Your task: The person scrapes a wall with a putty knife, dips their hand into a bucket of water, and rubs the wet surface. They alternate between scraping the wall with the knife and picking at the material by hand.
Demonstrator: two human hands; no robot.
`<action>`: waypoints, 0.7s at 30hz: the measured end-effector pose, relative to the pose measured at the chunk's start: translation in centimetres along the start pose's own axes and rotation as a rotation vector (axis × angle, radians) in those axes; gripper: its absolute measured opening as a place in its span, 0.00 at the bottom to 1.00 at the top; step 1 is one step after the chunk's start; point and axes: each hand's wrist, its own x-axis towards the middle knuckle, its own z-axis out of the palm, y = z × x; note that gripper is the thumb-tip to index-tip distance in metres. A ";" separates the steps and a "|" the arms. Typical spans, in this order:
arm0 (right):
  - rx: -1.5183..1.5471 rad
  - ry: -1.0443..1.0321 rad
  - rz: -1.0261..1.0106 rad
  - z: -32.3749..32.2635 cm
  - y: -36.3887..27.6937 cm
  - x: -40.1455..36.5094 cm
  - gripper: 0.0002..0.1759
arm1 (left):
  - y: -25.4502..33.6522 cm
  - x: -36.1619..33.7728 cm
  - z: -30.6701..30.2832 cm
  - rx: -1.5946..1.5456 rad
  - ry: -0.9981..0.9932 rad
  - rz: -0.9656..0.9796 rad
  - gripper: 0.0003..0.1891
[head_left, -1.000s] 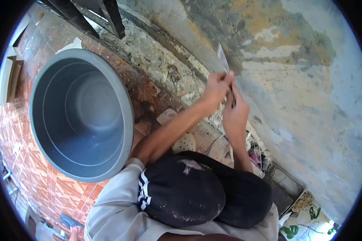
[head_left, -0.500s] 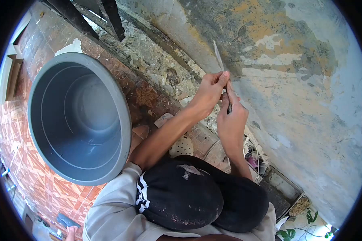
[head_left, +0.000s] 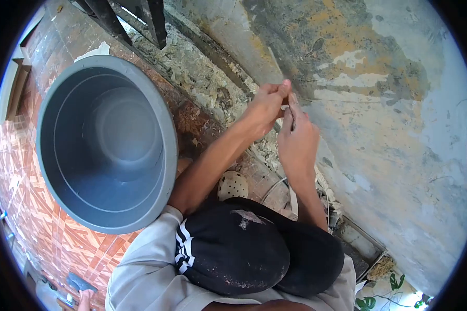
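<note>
A thin, pale strip (head_left: 274, 58) points up and away from my fingertips, in front of the patchy wall (head_left: 379, 135). My left hand (head_left: 267, 106) is closed, thumb and fingers pinched at the near end of this strip. Just right of it and slightly lower, my right hand (head_left: 297, 132) is closed too, its fingertips close to those of the left. Something narrow and dark shows between its fingers, too hidden to name.
A big grey tub (head_left: 168, 150) stands on the tiled floor at the left. Dark metal posts (head_left: 155, 23) rise at the top. Crumbled rubble lines the wall's foot. A co-worker's hand (head_left: 85, 299) is at the lower left, near a grey-blue tool (head_left: 80, 282).
The strip and both hands sit slightly further left and higher in view. The dark piece in my right hand shows less. The tub appears a little further right and higher.
</note>
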 end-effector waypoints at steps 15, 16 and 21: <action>-0.206 -0.055 -0.006 0.1 -2.0 1.0 0.19 | 0.4 0.8 -1.2 -0.062 -0.018 0.013 0.17; -0.166 -0.022 -0.011 -0.3 -2.3 0.7 0.18 | 0.9 -0.1 -0.5 -0.051 -0.025 0.017 0.17; -0.229 -0.074 -0.012 0.8 -1.6 2.0 0.19 | 0.9 1.2 -1.3 -0.028 -0.062 0.019 0.18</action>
